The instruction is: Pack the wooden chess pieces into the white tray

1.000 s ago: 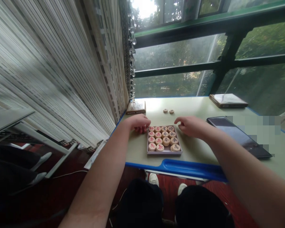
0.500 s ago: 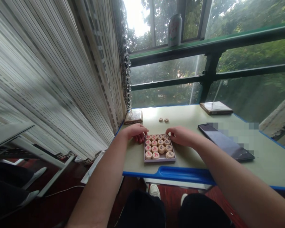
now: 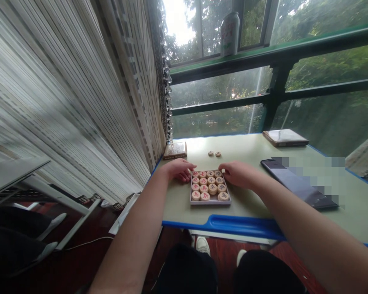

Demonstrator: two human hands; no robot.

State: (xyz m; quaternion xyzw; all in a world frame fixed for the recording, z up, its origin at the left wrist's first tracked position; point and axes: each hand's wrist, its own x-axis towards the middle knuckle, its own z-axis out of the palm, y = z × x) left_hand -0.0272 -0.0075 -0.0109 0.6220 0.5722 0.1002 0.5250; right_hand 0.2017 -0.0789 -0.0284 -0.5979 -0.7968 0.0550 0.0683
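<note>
A shallow, pale open box (image 3: pixel 211 202) of Chinese chess pieces (image 3: pixel 203 181) lies on the table before me. The round wooden discs stand in rows, with red characters mostly on the left and dark ones on the right. In the nearest row a gap shows between two discs. My left hand (image 3: pixel 180 169) is closed at the box's far left corner, its fingers bent along that side. At the far right corner my right hand (image 3: pixel 236 174) grips with curled fingers, partly hiding that edge. Two loose discs (image 3: pixel 214 153) rest beyond the box.
A small flat box (image 3: pixel 175 150) sits at the table's far left, another box (image 3: pixel 285 137) at the far right. A dark phone-like slab (image 3: pixel 294 183), partly pixelated, lies right of my right hand. A can (image 3: pixel 230 34) stands on the window ledge. A string curtain (image 3: pixel 110 102) hangs on the left.
The view has shifted slightly. The box of pieces has slid a little away from the table's near edge, with both my hands still at its far corners.
</note>
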